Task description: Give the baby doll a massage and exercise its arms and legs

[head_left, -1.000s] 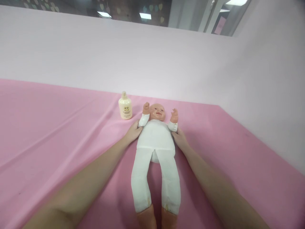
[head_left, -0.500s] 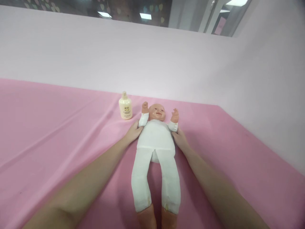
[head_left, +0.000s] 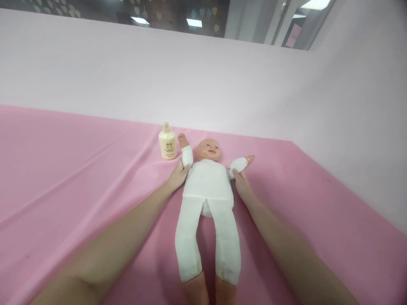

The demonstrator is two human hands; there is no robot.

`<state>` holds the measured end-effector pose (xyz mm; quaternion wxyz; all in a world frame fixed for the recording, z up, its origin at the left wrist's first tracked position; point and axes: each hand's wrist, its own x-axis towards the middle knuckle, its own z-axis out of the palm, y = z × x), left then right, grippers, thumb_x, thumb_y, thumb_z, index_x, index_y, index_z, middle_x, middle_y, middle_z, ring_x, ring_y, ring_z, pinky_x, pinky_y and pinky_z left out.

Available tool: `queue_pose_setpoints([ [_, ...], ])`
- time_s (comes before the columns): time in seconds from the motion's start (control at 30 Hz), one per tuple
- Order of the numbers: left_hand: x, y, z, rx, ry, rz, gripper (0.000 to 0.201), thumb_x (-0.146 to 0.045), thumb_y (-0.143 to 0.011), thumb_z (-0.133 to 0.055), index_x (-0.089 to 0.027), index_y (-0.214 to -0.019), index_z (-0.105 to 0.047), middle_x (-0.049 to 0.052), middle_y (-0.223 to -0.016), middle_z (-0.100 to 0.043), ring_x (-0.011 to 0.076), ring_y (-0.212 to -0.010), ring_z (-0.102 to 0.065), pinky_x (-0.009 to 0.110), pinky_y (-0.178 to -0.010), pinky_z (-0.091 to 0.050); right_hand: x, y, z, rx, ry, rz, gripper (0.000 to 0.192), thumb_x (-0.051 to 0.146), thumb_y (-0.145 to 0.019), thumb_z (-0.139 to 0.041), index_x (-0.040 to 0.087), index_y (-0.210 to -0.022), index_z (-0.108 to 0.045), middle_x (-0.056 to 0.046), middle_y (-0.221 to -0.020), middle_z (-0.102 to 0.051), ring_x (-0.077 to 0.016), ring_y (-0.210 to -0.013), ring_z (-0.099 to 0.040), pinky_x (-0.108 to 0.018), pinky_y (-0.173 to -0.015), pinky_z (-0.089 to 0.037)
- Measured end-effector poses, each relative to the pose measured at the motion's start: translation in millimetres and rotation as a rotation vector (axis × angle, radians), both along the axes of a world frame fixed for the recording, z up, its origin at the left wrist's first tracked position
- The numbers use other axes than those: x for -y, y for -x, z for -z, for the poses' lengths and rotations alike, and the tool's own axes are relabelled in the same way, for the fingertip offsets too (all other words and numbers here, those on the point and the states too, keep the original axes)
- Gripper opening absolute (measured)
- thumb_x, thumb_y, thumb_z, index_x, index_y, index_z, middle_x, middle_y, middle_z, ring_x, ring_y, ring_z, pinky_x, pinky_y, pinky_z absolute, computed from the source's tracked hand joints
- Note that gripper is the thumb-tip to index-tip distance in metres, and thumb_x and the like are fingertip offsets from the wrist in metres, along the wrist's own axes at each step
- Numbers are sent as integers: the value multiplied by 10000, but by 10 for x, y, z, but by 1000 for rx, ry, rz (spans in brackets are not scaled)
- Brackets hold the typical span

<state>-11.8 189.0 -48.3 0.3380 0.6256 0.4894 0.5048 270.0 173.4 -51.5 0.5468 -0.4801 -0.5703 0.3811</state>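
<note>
A baby doll (head_left: pixel 208 180) with a white cloth body lies on its back, head away from me and feet toward me. My left hand (head_left: pixel 178 174) is closed around the doll's arm on the left (head_left: pixel 187 156), thumb on the near side. That arm points up and outward. My right hand (head_left: pixel 243 184) grips the doll's other arm (head_left: pixel 238 164) near the shoulder, with the thumb on top. This arm slants out to the right. Some of my fingers are hidden behind the doll's arms.
A cream pump bottle (head_left: pixel 168 144) stands upright just left of the doll's raised hand. Pink cloth (head_left: pixel 95 169) with a few creases covers the table. A white wall (head_left: pixel 159 76) rises behind it, with a window (head_left: pixel 178 17) above.
Both doll arms have swung outward, away from its head: the left one toward the bottle, the right one lower to the right. My hands have barely shifted; the torso stays put.
</note>
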Motion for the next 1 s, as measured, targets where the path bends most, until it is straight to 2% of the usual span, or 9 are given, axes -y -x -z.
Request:
queue_pose_setpoints([
  [0.13, -11, 4, 13, 2, 15, -13, 471, -456, -899, -456, -162, -1264, -414, 117, -1225, -558, 257, -1140, -509, 389, -988, -378, -38, -22, 45, -17, 21, 47, 509, 513, -859, -448, 260, -1298, -492, -26, -1204, -620, -241, -1169, -542, -400, -1023, -421],
  [0.3, 11, -1, 0, -4, -8, 14, 510, -440, -899, -467, -187, -1332, -377, 101, -1284, -537, 250, -1175, -499, 389, -1017, -368, -59, -25, 60, 12, 22, 47, 534, 469, -833, -509, 238, -1314, -484, -27, -1244, -601, -252, -1197, -514, -441, -1065, -368],
  [0.4, 24, -9, -12, -19, -26, 35, 544, -411, -903, -464, -216, -1393, -330, 82, -1325, -519, 245, -1201, -491, 389, -1031, -365, -40, -9, 38, 31, 31, 36, 511, 418, -826, -527, 232, -1301, -500, -26, -1286, -581, -247, -1217, -494, -438, -1082, -336],
  [0.53, 35, -23, -53, -40, -51, 70, 569, -366, -902, -456, -233, -1432, -297, 63, -1361, -505, 240, -1231, -478, 388, -1052, -358, 23, 32, -36, 37, 27, 5, 491, 379, -826, -511, 222, -1291, -511, -34, -1270, -596, -241, -1181, -513, -427, -1055, -355],
  [0.73, 96, -36, -174, -105, -96, 136, 524, -301, -895, -449, -240, -1409, -366, 35, -1370, -507, 244, -1254, -464, 402, -1080, -337, 114, 91, -173, 49, 19, -92, 413, 332, -842, -476, 220, -1232, -556, -35, -1233, -612, -221, -1088, -562, -398, -984, -414],
  [0.9, 102, -35, -195, -117, -92, 139, 507, -267, -887, -443, -252, -1391, -392, 26, -1365, -512, 247, -1250, -469, 415, -1075, -345, 117, 97, -204, 99, -5, -98, 396, 291, -826, -472, 223, -1203, -571, -23, -1189, -631, -210, -1078, -561, -381, -976, -415],
  [1.0, 81, -32, -171, -114, -93, 133, 517, -268, -882, -454, -251, -1395, -388, 31, -1362, -513, 248, -1249, -468, 416, -1068, -352, 118, 93, -206, 137, 6, -51, 413, 275, -816, -472, 204, -1212, -564, -33, -1207, -625, -211, -1094, -549, -376, -980, -401],
])
